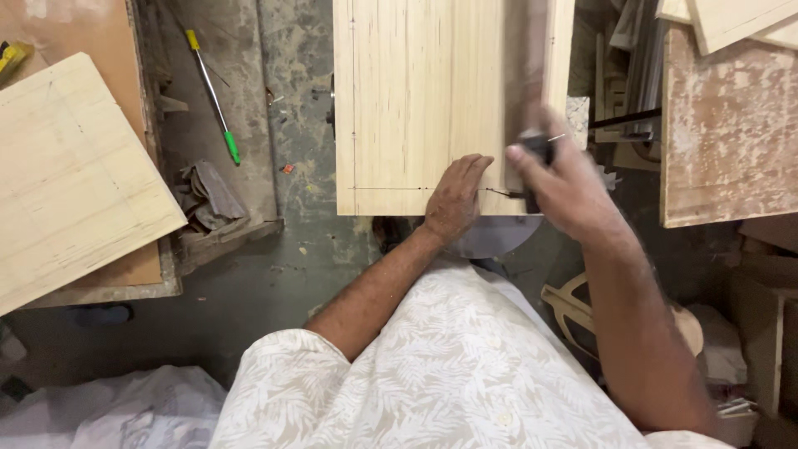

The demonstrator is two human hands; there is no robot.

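A pale wooden board [416, 100] lies in front of me with thin pencil lines near its left and near edges. My left hand [455, 198] presses flat on the board's near edge. My right hand [559, 176] is blurred and grips a small dark tool [536, 158] at the board's near right corner; a long straight strip [525, 75] runs up the board from it. What kind of tool it is cannot be made out.
A second pale board [71, 179] rests at the left on a brown panel. A screwdriver with a yellow and green handle [213, 93] lies on the dusty floor. Crumpled rags [208, 195] sit nearby. Worn boards and wood scraps [727, 125] stack at the right.
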